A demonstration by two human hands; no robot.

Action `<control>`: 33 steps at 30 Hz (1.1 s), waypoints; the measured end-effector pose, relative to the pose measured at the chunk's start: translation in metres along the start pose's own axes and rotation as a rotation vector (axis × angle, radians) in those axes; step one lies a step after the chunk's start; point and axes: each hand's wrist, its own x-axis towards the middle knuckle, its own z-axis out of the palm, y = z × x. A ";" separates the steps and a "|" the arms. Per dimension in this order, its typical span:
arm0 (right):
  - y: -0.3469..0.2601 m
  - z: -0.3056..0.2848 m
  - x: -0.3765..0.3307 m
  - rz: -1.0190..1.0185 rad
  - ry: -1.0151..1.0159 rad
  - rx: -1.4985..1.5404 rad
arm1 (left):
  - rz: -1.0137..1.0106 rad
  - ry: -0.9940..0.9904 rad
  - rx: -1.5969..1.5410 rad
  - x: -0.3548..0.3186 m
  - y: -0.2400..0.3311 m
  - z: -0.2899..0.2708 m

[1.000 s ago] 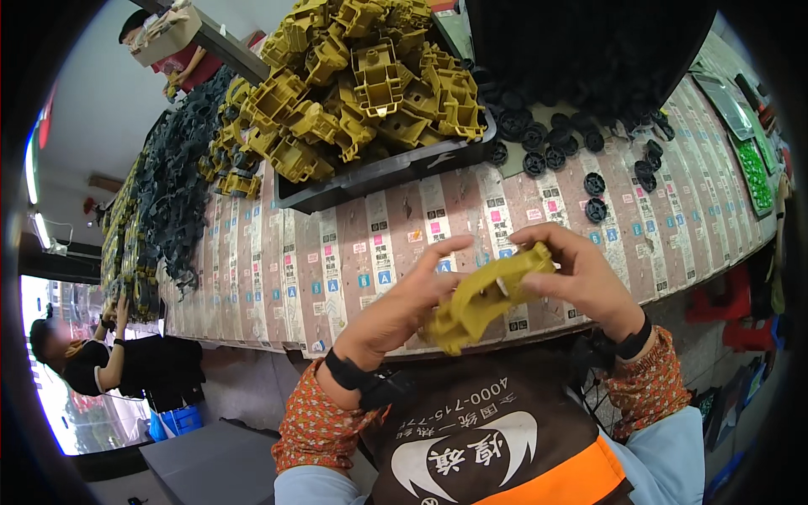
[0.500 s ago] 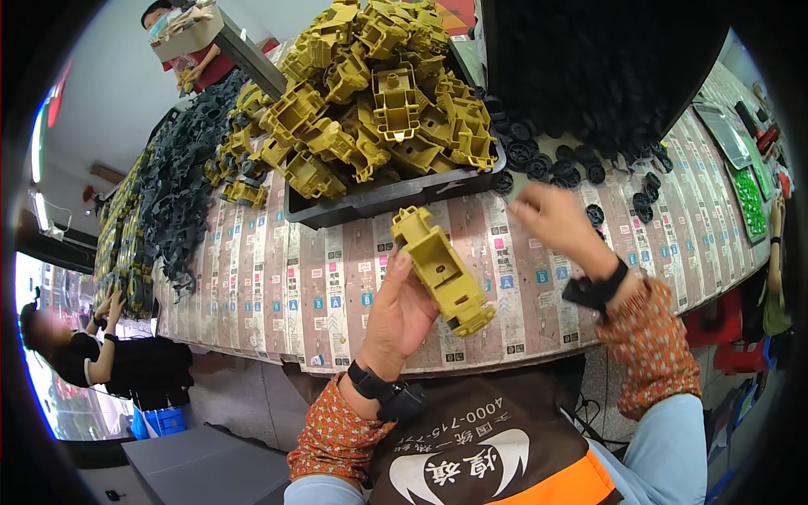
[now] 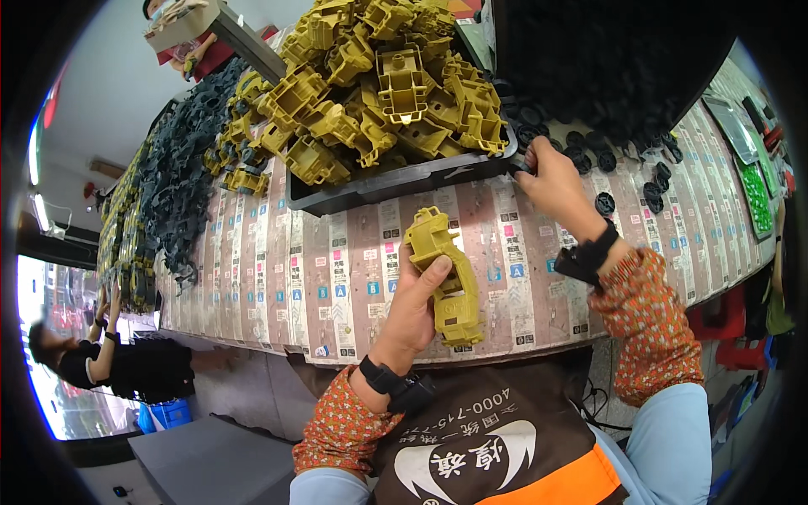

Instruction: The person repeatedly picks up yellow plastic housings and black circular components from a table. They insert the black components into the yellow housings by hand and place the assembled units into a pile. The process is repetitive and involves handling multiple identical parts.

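A mustard-yellow plastic toy vehicle body (image 3: 459, 295) stands tilted in my left hand (image 3: 410, 316), whose fingers and thumb wrap its left side just above the table's near edge. To the right of the bin's corner, my right hand (image 3: 555, 185) pinches a small black wheel (image 3: 523, 166), mostly covered by the fingertips. Loose black toy wheels (image 3: 604, 160) lie beside and behind that hand. Ahead of my left hand, a black plastic bin (image 3: 396, 186) is heaped with more yellow vehicle bodies (image 3: 337, 126).
Dark grey plastic parts (image 3: 172, 160) form a long pile at the left. A large black container (image 3: 606, 67) with dark contents stands at the back right. Green pieces fill a tray (image 3: 755, 198) at the far right. A co-worker (image 3: 109, 358) works at the left edge.
My right hand has moved slightly up toward the wheels by the bin and closed its fingers on one. My left hand has turned the yellow body onto its side.
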 end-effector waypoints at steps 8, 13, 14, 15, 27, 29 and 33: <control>-0.048 -0.003 -0.097 0.045 -0.227 0.651 | 0.105 -0.060 0.207 -0.010 -0.011 0.026; -0.047 0.002 -0.116 0.093 -0.197 0.762 | 0.177 -0.079 0.326 -0.011 -0.018 0.029; -0.047 0.002 -0.118 0.114 -0.204 0.792 | 0.192 -0.078 0.357 -0.012 -0.019 0.028; -0.047 0.003 -0.119 0.131 -0.232 0.786 | 0.191 -0.083 0.354 -0.012 -0.020 0.028; -0.054 0.004 -0.144 -0.195 -0.083 0.414 | 0.249 -0.120 0.570 -0.012 -0.029 0.022; -0.053 0.002 -0.147 -0.241 -0.045 0.328 | 0.230 -0.164 0.591 -0.014 -0.032 0.022; -0.044 0.003 -0.157 -0.193 0.024 0.395 | 0.136 -0.248 0.572 -0.015 -0.033 0.023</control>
